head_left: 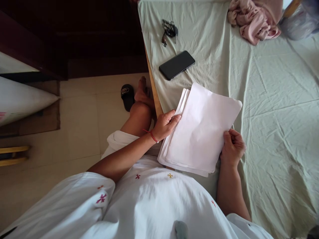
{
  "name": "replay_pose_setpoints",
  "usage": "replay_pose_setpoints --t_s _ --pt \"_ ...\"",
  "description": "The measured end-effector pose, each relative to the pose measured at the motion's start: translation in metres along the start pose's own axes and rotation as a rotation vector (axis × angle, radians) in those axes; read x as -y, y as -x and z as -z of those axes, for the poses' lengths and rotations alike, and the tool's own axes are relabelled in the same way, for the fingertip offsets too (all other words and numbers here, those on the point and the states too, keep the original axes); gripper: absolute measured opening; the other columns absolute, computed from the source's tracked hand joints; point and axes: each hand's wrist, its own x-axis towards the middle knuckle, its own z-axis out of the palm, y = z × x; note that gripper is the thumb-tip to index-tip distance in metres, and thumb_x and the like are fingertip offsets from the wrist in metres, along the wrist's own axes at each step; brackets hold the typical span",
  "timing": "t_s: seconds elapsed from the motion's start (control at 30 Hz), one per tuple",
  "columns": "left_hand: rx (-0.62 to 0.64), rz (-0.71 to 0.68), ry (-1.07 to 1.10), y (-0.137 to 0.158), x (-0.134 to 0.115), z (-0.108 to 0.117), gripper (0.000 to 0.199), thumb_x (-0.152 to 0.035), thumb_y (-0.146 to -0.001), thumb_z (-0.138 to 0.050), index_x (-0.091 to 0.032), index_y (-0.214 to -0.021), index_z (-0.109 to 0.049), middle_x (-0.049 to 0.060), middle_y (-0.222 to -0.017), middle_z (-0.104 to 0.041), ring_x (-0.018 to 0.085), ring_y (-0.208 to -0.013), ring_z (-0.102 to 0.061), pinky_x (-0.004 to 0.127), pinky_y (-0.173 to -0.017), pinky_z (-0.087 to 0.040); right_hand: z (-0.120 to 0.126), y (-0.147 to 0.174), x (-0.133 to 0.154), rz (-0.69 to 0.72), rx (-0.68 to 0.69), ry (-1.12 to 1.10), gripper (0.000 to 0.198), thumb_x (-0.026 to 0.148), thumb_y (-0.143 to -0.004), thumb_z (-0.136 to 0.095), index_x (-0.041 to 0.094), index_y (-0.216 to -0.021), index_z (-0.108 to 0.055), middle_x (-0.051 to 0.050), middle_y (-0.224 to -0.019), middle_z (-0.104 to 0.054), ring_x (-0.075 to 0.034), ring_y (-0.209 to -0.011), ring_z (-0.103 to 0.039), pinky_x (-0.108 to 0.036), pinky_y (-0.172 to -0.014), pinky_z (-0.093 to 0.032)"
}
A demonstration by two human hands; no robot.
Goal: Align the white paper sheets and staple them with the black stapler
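Observation:
A loose stack of white paper sheets (199, 132) is held up over my lap, its sheets fanned slightly at the left and bottom edges. The top sheet looks blank and a little creased. My left hand (166, 124), with a red string round the wrist, grips the stack's left edge, thumb on top and fingers underneath. On the opposite side, my right hand (233, 146) pinches the right edge between thumb and curled fingers. Beyond the paper, a black smartphone (176, 65) lies flat on the green bedsheet (269, 86).
A bunch of keys (169, 30) lies past the phone. Crumpled pink cloth (254, 20) and a clear plastic bag (299, 23) are at the far right. On the tiled floor (79, 116) sit a black slipper (127, 97) and a white sack (25, 99) on the left.

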Motion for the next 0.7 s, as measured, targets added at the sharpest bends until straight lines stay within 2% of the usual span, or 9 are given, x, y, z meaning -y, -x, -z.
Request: replay_pose_setpoints --t_s 0.37,0.6,0.7 --pt "-0.017 0.079 0.088 0.001 0.0022 -0.0018 0.045 -0.055 -0.101 -0.05 -0.022 -0.073 -0.037 -0.005 -0.064 -0.031 0.012 -0.06 -0.032 0.029 -0.058 -0.028 0.0051 -0.0015 -0.0028 -0.007 0.087 0.017 0.031 0.047 -0.08 -0.079 0.02 -0.095 -0.074 0.0 -0.081 -0.071 -0.013 -0.069 -0.06 -0.028 -0.065 -0.047" --pt "0.021 0.062 0.086 0.002 0.0041 -0.0008 0.037 -0.055 -0.101 -0.049 -0.021 -0.086 -0.052 -0.001 -0.071 -0.05 0.014 -0.066 -0.046 0.029 -0.062 -0.037 0.0066 -0.0021 -0.0041 -0.005 0.13 0.048 0.031 0.047 -0.081 -0.079 0.02 -0.097 -0.075 0.002 -0.074 -0.068 -0.011 -0.065 -0.057 -0.027 -0.064 -0.044" --pt "0.024 0.025 0.057 0.0019 0.0058 -0.0008 0.038 -0.055 -0.101 -0.049 -0.02 -0.085 -0.053 -0.001 -0.072 -0.053 0.014 -0.066 -0.047 0.029 -0.062 -0.037 0.0063 -0.0017 -0.0044 -0.003 0.134 0.056 0.032 0.048 -0.081 -0.078 0.02 -0.098 -0.075 0.002 -0.076 -0.069 -0.012 -0.066 -0.058 -0.028 -0.065 -0.045"
